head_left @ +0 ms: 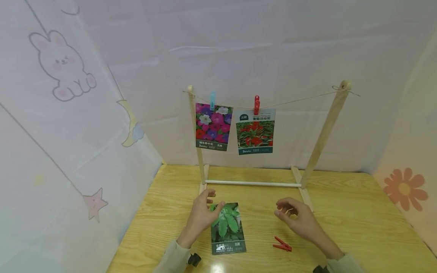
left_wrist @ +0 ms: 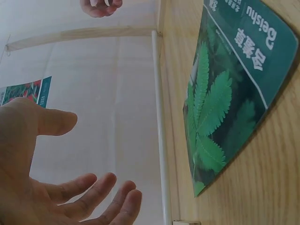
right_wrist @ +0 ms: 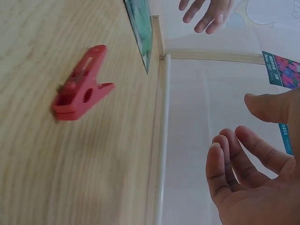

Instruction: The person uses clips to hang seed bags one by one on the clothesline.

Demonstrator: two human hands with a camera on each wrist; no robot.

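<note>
Now L hand point(head_left: 201, 215) nr green pkt point(head_left: 227, 233) (contents hidden), R hand point(head_left: 300, 220) nr red clip point(head_left: 282, 245), each grip unclenched.

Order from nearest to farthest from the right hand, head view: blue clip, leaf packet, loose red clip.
1. Loose red clip, on the table
2. Leaf packet, on the table left of the right hand
3. Blue clip, on the left hanging packet

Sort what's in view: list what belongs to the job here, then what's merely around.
Apparently part of the job:
leaf packet on the table
loose red clip
two hanging packets
blue clip and red clip holding them
string
wooden frame

Merely around, as printed decoration:
rabbit
star
orange flower
</note>
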